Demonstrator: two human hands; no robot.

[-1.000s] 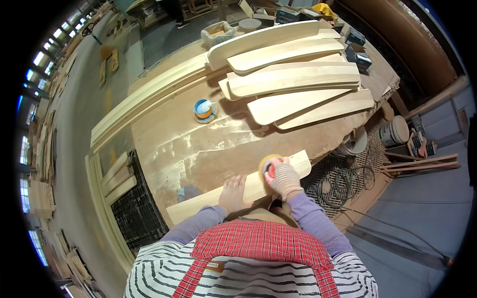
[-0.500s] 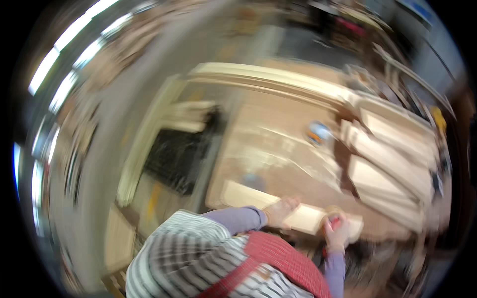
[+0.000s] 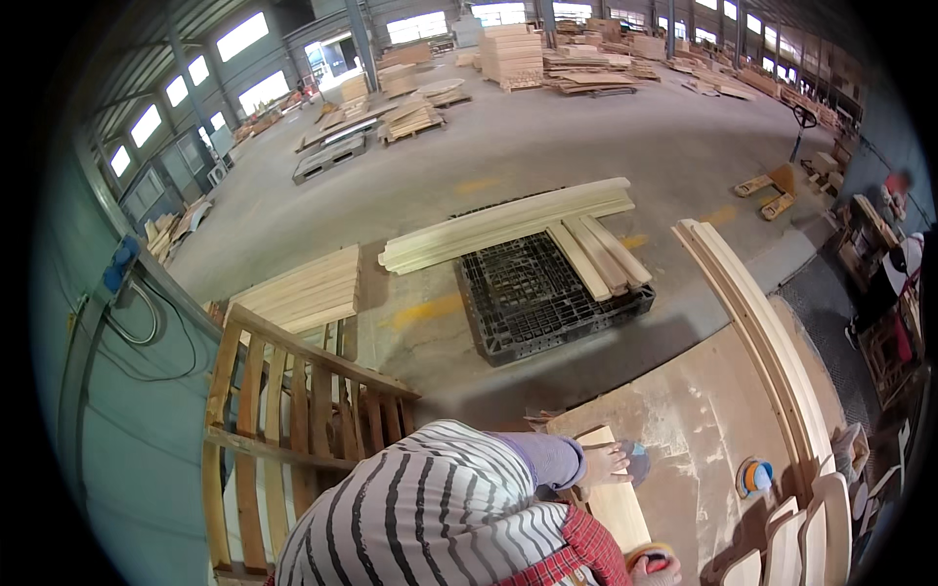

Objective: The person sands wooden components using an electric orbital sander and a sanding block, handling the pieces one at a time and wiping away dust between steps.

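Observation:
A pale, narrow wooden board (image 3: 618, 513) lies on the brown worktable (image 3: 674, 420) in front of me. My left hand (image 3: 601, 465) rests flat on its far part, fingers stretched across it. Close to those fingertips is a grey-blue disc (image 3: 638, 463) on the tabletop. At the lower edge of the picture, my right hand (image 3: 664, 574) is closed on a round red tool with a tan rim (image 3: 647, 555), at the board's near part. Much of that hand and tool is cut off, so the tool's exact kind cannot be told.
An orange, white and blue roll (image 3: 753, 478) sits on the table. Long wooden mouldings (image 3: 767, 342) run along its far right side, with curved wooden pieces (image 3: 821, 532) nearer. Beyond are a black pallet (image 3: 532, 293) bearing boards and a slatted wooden rack (image 3: 256, 439). People stand far right.
My view has swung left and up, showing more of the hall and sharpening. My left hand now lies closer to the grey-blue disc. The right hand keeps hold of the red tool.

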